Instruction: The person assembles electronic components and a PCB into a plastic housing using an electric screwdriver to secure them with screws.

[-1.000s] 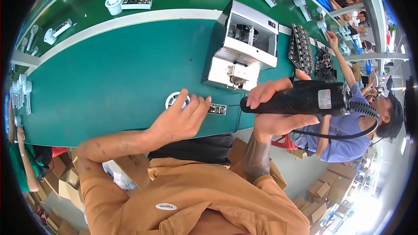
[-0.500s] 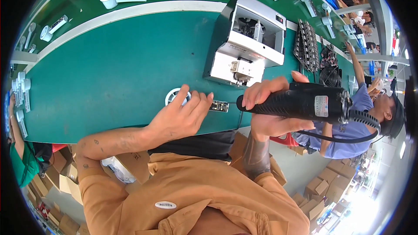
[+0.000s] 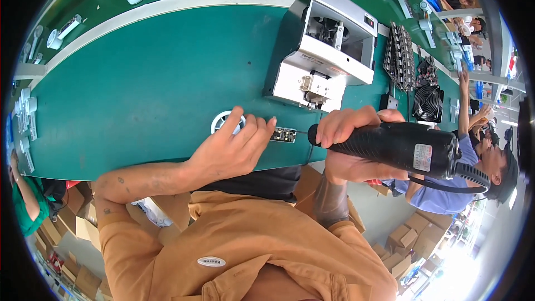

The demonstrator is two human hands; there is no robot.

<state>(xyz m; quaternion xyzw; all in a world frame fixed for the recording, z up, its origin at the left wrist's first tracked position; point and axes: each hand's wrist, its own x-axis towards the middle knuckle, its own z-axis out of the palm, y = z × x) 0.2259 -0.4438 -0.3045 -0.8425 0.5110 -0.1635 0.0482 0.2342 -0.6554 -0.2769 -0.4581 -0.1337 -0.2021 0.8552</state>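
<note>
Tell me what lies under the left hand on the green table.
Under the left hand a white round part shows at the fingers, and a small circuit board sticks out beside it. The hand covers the remainder.

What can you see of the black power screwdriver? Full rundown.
The black power screwdriver is a thick matte barrel, plastic by the look, with a ribbed front section and a pale label near its rear. It lies roughly level above the near edge of the green belt, its thin bit pointing left at the small circuit board. A ribbed strain relief and black cable leave its right end. The right hand wraps around it; nothing else touches it.
</note>
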